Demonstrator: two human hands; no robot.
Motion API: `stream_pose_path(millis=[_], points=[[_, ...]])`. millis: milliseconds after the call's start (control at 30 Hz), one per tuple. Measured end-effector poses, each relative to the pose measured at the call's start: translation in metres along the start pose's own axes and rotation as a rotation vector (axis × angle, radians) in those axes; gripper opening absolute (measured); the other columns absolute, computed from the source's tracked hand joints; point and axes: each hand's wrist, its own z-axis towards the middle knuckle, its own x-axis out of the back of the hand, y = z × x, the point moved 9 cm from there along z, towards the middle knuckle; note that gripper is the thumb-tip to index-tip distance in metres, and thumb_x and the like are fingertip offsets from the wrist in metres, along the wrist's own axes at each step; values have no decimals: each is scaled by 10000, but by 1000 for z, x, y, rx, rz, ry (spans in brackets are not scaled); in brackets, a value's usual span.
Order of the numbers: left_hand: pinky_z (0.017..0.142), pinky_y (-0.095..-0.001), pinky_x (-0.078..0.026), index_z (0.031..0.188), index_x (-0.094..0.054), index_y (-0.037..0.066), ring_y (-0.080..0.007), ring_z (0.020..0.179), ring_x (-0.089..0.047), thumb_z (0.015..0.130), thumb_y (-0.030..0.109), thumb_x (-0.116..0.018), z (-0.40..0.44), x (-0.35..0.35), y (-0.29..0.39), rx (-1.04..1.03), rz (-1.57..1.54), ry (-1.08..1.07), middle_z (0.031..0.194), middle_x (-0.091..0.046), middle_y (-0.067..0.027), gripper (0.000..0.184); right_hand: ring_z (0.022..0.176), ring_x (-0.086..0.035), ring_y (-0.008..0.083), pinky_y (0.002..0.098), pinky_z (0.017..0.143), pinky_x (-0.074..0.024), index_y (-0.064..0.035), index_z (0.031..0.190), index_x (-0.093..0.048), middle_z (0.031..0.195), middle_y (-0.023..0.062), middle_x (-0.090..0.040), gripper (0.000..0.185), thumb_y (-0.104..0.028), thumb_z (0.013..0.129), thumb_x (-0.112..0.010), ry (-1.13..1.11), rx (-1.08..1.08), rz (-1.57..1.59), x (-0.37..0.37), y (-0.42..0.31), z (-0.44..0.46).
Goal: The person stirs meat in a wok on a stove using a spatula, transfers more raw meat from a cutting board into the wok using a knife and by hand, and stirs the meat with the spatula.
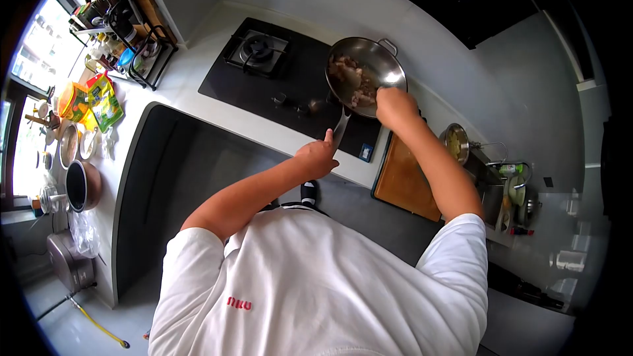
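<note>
A steel wok sits over the right side of the black gas hob. Browned pieces that look like chopped meat lie in it. The wok's long handle points toward me, and my left hand is closed around its end, index finger stretched along it. Above the wok's near right rim, my right hand is closed in a fist. Whatever it grips is mostly hidden by the hand; a pale, blurred shape among the pieces may be part of it.
A wooden cutting board lies right of the hob, with a metal bowl of yellowish food beyond it. The left burner has no pot. Along the left counter stand a condiment rack, food packets and a dark-lined pot.
</note>
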Motion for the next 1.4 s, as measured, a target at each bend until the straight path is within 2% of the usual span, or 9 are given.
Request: stream_pose_path(millis=[133,233,300,467,567,667,767,1100,1400], points=[[888,-448,-573,1598,-139,-104,-374,1012,-714,953,397,-693,1,1,0,-25,21,-2,1079,-715,-231,986,899,-712,425,512,799,-563,11,931,-744,924,266,-722,202,-142,860,-632,184,-54,119,-7,85,32],[890,-440,-574,1600,-130,-103,-366,1020,-715,957,405,-694,1,3,-1,-31,-4,2,1086,-719,-225,995,598,-684,343,460,613,-530,63,819,-731,740,243,-713,216,-120,836,-617,-132,-211,291,4,163,40],[906,-446,-567,1606,-129,-89,-374,1036,-708,942,394,-708,1,0,-2,-16,-40,-6,1106,-712,-227,1005,418,-397,137,339,385,-274,25,850,-676,630,102,-618,134,-90,895,-624,-267,-487,547,14,187,27],[927,-463,-555,1615,-134,-65,-391,1052,-696,915,366,-730,0,1,-4,10,-99,19,1121,-702,-233,1015,408,-352,100,291,395,-257,12,948,-684,640,94,-602,122,-99,918,-645,-219,-616,819,-36,216,90],[937,-466,-550,1615,-139,-61,-394,1056,-693,915,358,-729,-2,3,-4,14,-119,30,1114,-702,-236,1007,495,-493,138,345,466,-398,-3,1078,-714,728,116,-663,199,-89,907,-660,-224,-298,839,-39,180,125],[942,-463,-548,1616,-145,-54,-393,1058,-692,913,361,-731,-3,4,-4,20,-115,25,1108,-703,-240,1005,794,-718,290,423,672,-559,-58,1261,-701,943,136,-741,367,-75,900,-636,169,255,394,-34,147,144],[942,-461,-549,1618,-144,-53,-392,1051,-694,916,365,-728,-1,3,-3,15,-86,9,1104,-705,-239,1003,1071,-700,337,452,897,-558,-53,1309,-673,1068,127,-735,402,-41,915,-596,153,197,-53,11,71,61],[919,-455,-556,1613,-126,-75,-395,1016,-704,926,385,-720,4,-1,-6,-6,-43,15,1065,-717,-242,1018,918,-716,396,502,806,-585,-69,1411,-594,1035,210,-690,471,-5,950,-524,140,139,-72,-26,44,-3],[867,-449,-573,1594,-143,-111,-390,959,-715,920,391,-724,4,0,-3,-37,0,44,1019,-721,-252,1022,982,-723,388,473,820,-595,-29,1410,-589,1035,250,-711,517,3,894,-570,60,11,-38,-38,35,-21]])
